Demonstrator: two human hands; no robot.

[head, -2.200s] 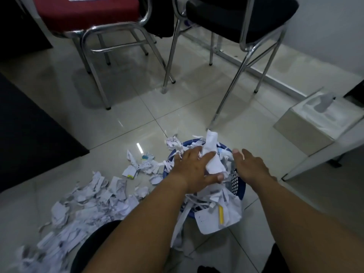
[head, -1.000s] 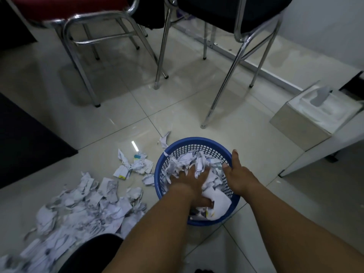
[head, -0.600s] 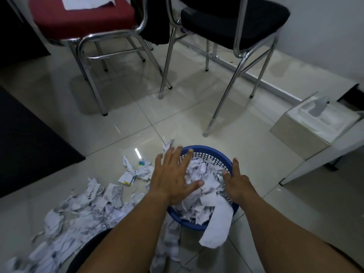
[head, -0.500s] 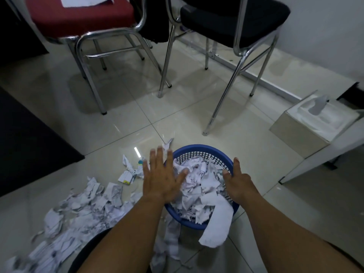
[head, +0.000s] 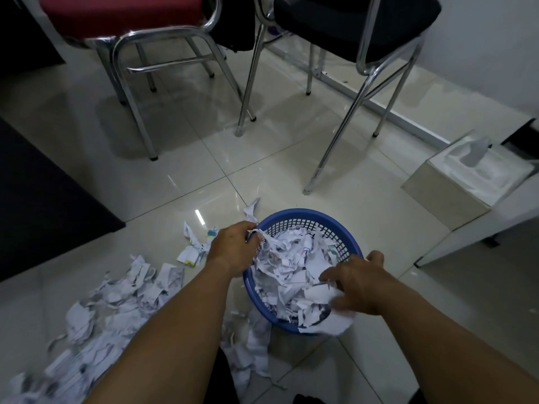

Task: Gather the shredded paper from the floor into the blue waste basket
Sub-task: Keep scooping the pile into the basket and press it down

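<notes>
The blue waste basket (head: pixel 306 218) stands on the tiled floor, heaped with white shredded paper (head: pixel 287 272). My left hand (head: pixel 234 247) is at the basket's left rim, fingers curled on paper scraps there. My right hand (head: pixel 357 282) is at the near right rim, pinching a large white piece (head: pixel 320 295) that hangs over the edge. More shredded paper (head: pixel 116 301) lies spread on the floor to the left, and a few strips (head: pixel 250 354) lie just in front of the basket.
A red-seated chair (head: pixel 122 21) and a black-seated chair (head: pixel 350 18) with chrome legs stand behind the basket. A tissue box (head: pixel 455 182) sits at right. A dark mat (head: pixel 43 199) covers the floor at left.
My left hand went from flat and spread above the rim to curled on scraps at the left rim. My right hand moved from the right rim to the overhanging piece.
</notes>
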